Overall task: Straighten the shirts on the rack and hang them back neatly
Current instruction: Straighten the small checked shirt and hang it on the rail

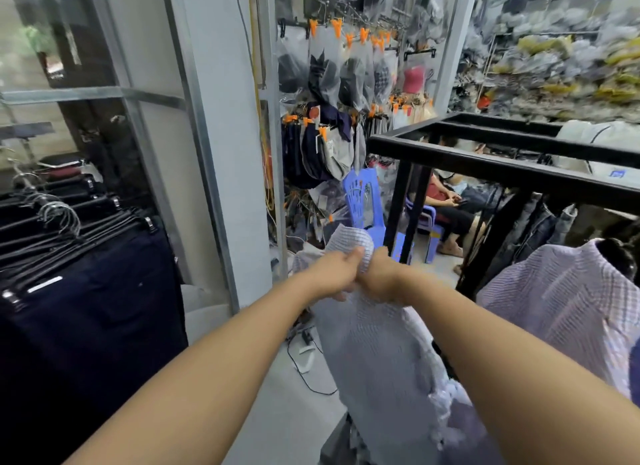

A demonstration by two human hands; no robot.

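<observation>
Shirt: pale checked shirt [374, 343] is held up at centre frame, off the black rack [485, 160], body hanging down toward 6 o'clock.
Collar: raised just above the hands, toward 12 o'clock; whether a hanger is inside cannot be told.
Left hand: left hand [334, 272] is closed in a pinch on the collar fabric, thumb on top.
Right hand: right hand [379, 276] is closed on the same collar, touching the left; its fingers are partly blurred.
Step in hand: judged as squaring the collar before rehanging.
Doing it well: collar is best pulled flat along its fold, both sides kept level, so the body drops straight without twist.
Next shirt: second checked shirt [561, 298] is hung at 3 o'clock, just beside the held one; snagging on it is to be avoided.
Rack edge: black rail runs at 1 to 3 o'clock, above and beyond the hands; a lift up and right is needed to reach it.
Left side: dark trousers [86, 291] on hangers are packed at 9 o'clock, well apart.
Open room: floor [294, 395] at 6 to 7 o'clock is free apart from cables [304, 367].
Ahead: blue chair [367, 205] stands at 12 o'clock, behind the shirt.
</observation>
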